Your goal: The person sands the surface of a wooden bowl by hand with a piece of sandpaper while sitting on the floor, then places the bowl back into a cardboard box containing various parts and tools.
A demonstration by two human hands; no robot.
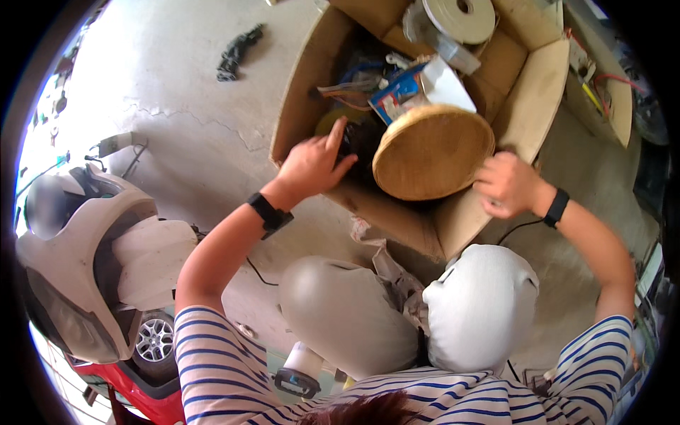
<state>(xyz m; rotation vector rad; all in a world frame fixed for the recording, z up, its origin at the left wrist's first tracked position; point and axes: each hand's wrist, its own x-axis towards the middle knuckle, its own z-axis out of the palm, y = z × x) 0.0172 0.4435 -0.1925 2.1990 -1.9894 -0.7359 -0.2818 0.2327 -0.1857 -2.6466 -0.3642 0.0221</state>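
Note:
My left hand (312, 164) has its fingers apart at the left inside of an open cardboard box (528, 95), beside dark, glossy contents (358, 138). My right hand (510, 184) has curled, slightly blurred fingers at the right rim of a round woven tray (428, 152); what they grip is unclear. Behind the tray lie a blue-and-white package (397, 95), tangled small items and a large white roll (460, 15).
My light grey knees (478, 304) are below the box. At left stand a white-and-grey ride-on or machine (99, 255) and a red wheeled object (127, 382). A black item (237, 53) lies on the concrete floor (177, 71). Another carton (609, 106) sits at right.

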